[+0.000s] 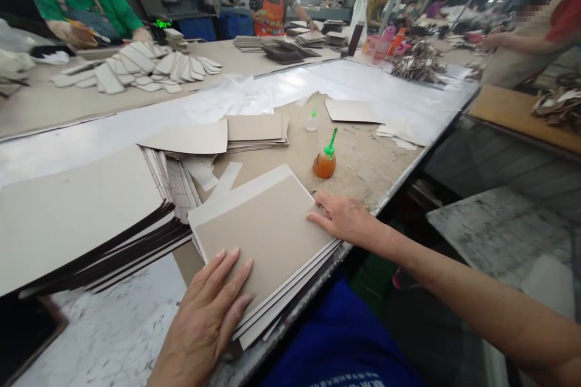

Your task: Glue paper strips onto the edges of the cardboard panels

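Note:
A stack of beige sheets [267,224] lies before me at the table's front edge, its layers fanned out toward me. The top sheet has a paler strip along its far edge. My left hand [213,296] rests flat on the near left corner, fingers stretched out. At the right edge, my right hand [342,214] has its thumb on top and its other fingers curled at the side, closed on the edge of the sheet; some fingertips are hidden. Just beyond the stack stands a round orange bottle [324,164] with a green nozzle.
To the left lies a large pile of dark-edged sheets [82,211]. Behind are more beige sheets [256,130], a small clear bottle [311,121] and a single sheet [351,111]. Across the table, co-workers handle pale pieces [131,66]. Another person stands at the right.

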Motion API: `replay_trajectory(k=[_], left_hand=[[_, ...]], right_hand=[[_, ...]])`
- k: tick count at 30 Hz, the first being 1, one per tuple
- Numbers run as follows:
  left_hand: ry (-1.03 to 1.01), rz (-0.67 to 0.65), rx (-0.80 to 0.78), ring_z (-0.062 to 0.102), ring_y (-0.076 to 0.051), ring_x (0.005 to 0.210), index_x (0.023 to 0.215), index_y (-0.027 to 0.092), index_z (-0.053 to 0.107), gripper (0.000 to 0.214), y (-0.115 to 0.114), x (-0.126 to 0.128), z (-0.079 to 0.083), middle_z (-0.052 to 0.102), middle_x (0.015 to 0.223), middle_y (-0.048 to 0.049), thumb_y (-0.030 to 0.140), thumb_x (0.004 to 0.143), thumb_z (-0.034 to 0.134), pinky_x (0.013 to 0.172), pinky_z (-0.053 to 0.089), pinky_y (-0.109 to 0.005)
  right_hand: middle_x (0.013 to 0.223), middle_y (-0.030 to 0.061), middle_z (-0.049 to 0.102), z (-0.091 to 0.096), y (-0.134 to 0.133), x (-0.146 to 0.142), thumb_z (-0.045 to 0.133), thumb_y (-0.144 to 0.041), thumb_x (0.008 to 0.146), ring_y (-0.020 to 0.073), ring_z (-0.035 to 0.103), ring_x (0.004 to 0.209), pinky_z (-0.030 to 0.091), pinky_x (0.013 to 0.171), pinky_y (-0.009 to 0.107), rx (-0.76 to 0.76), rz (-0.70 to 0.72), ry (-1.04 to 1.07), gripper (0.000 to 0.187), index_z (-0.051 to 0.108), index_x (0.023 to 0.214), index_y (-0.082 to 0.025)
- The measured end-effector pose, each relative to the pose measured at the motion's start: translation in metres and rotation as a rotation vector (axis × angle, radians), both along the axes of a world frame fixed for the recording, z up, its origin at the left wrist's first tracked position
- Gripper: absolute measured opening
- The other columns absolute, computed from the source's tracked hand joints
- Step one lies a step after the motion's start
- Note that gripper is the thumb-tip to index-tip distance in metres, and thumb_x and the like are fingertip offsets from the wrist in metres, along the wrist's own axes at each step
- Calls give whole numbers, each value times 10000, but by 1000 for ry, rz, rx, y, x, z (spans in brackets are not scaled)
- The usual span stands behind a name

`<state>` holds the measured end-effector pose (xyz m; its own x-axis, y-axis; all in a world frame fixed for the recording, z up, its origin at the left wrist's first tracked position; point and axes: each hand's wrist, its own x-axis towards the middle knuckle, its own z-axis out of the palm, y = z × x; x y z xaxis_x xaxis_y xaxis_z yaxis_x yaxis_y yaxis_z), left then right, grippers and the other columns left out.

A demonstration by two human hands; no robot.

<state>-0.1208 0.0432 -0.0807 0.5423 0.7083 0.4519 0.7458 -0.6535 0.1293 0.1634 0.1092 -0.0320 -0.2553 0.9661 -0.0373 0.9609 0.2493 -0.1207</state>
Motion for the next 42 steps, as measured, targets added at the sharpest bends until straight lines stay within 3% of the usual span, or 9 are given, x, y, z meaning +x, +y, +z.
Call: replay_trajectory(k=[5, 9, 12, 15, 18, 21, 29, 34, 42], left_hand=[[32, -30, 58, 436, -203, 1188, 1188, 232, 514, 386, 2, -1, 2, 510, 1264, -51, 388, 854, 396, 930, 452, -347], [110, -30, 112, 444, -222, 1182, 1194, 221, 513, 408, 4, -2, 2, 498, 1276, -62, 404, 850, 393, 870, 495, -356], [150, -47, 162, 460, -222, 1168, 1202, 223, 507, 429, 6, -4, 0, 497, 1278, -64, 431, 847, 383, 827, 521, -352], [160, -45, 169, 480, -214, 1148, 1199, 241, 508, 419, 6, -3, -1, 506, 1271, -56, 434, 847, 387, 803, 535, -347], [145, 1, 112, 489, -216, 1139, 1177, 243, 527, 378, 1, 0, 7, 526, 1249, -62, 394, 847, 420, 822, 529, -370], [115, 46, -11, 484, -213, 1145, 1146, 229, 553, 335, -6, 6, 19, 552, 1222, -65, 337, 846, 451, 880, 500, -382], [19, 118, -257, 415, -203, 1208, 1213, 117, 465, 449, -7, 10, 26, 526, 1256, -100, 364, 837, 469, 1008, 392, -392], [8, 121, -268, 419, -209, 1208, 1201, 134, 468, 427, -9, 10, 24, 528, 1254, -98, 346, 831, 486, 998, 402, -412], [87, 205, -215, 482, -235, 1153, 1129, 143, 518, 318, -3, 27, 41, 562, 1208, -105, 220, 825, 471, 983, 407, -479]], right_hand=[[731, 30, 631, 1, -2, -2, 454, -418, 864, 168, 584, 643, 318, 543, 237, 8, 16, -23, 249, 500, 917, -179], [730, 37, 637, 15, 5, 2, 479, -434, 851, 184, 590, 670, 325, 553, 244, 10, 78, -89, 262, 554, 858, -184], [729, 27, 625, 31, 16, 5, 477, -409, 863, 158, 573, 675, 358, 579, 236, 30, 68, 3, 262, 580, 793, -179], [840, 59, 628, 38, 23, 0, 429, -376, 892, 162, 569, 783, 415, 687, 251, 145, 96, 114, 281, 602, 880, -155], [1032, 125, 605, 29, 22, -12, 414, -366, 897, 207, 525, 999, 402, 878, 317, 205, 255, 160, 365, 575, 1075, -91], [1247, 181, 490, 16, 18, -28, 375, -400, 903, 248, 409, 1184, 325, 999, 379, 207, 393, 149, 505, 464, 1232, -28], [1440, 179, 199, 3, 21, -62, 286, -502, 893, 265, 115, 1332, 165, 1068, 455, 202, 524, 72, 655, 258, 1369, -53], [1430, 169, 235, -18, 17, -71, 368, -482, 869, 274, 163, 1320, 170, 1059, 479, 104, 546, -3, 606, 326, 1353, -119], [1417, 181, 257, -26, 15, -69, 415, -447, 860, 284, 189, 1311, 224, 1041, 491, 182, 553, 17, 586, 347, 1352, -136]])
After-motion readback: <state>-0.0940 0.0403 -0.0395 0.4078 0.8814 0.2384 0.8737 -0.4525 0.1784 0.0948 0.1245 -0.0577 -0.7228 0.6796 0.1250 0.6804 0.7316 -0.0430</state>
